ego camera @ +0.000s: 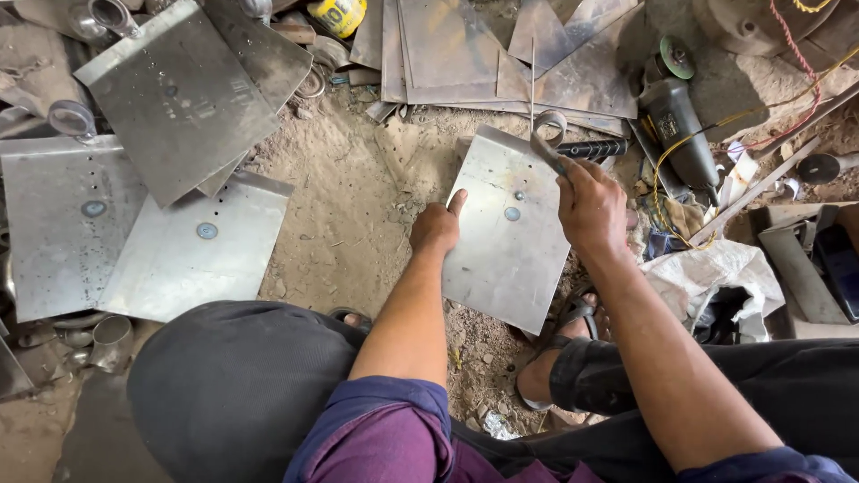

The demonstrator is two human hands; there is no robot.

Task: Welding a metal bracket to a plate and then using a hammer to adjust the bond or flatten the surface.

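near the middle of the frame, the left hand presses half-closed on a steel plate; the right hand grips a metal tool above it.

Hidden under the right hand: the grip end of the thin grey metal tool. Covered by the left hand: part of the flat grey steel plate's left edge. Cut off at right: a dark box.
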